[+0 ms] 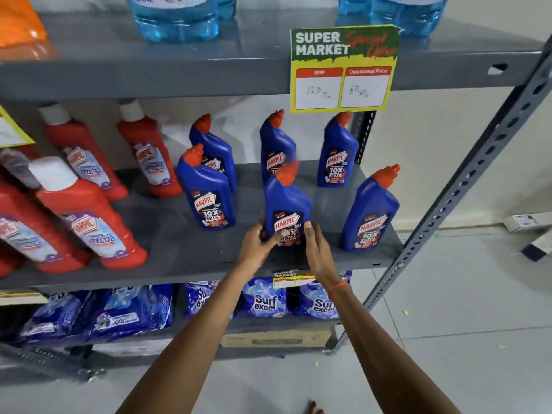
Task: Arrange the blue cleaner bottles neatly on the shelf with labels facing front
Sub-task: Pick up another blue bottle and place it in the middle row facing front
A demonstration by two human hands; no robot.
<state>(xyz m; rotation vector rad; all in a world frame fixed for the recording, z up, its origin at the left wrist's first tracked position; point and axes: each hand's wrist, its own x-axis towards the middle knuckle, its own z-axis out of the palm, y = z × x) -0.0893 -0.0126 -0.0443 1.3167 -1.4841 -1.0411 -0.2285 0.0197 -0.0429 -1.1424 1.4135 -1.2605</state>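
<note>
Several blue Harpic cleaner bottles with red-orange caps stand on the grey middle shelf [179, 243]. The front middle bottle [287, 201] stands upright near the shelf's front edge with its label facing me. My left hand [257, 243] grips its lower left side and my right hand [316, 246] presses its lower right side. Another bottle [370, 210] stands at the front right and one [207, 189] at the front left. Behind them stand three more: one on the left [213, 147], one in the middle [276, 144] and one on the right [337, 150], all with labels forward.
Red Harpic bathroom cleaner bottles [86, 216] fill the shelf's left half. A supermarket price sign [343, 70] hangs from the upper shelf, which carries light blue bottles [176, 19]. Surf excel packs [264, 297] lie on the shelf below. A perforated steel upright [466, 180] borders the right side.
</note>
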